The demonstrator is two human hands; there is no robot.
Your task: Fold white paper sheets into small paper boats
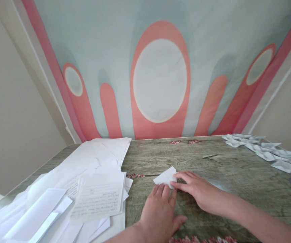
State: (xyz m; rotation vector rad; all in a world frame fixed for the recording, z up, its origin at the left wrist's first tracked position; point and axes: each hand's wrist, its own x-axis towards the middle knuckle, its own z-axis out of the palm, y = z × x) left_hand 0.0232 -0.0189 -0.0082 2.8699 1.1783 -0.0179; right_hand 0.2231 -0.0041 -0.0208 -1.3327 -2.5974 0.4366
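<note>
A small folded piece of white paper lies on the wood-patterned table in front of me. My left hand rests flat, its fingertips on the paper's near edge and the thumb spread out to the right. From the right, my right hand touches the paper's right edge with its fingertips, the index finger and thumb slightly apart. Whether the right fingers pinch the paper's edge or only press on it cannot be made out.
Left of my hands lies a heap of white sheets, with handwritten pages and folded strips on top. Several folded white paper pieces line the far right edge. Behind the table hangs a coral and grey-green patterned backdrop.
</note>
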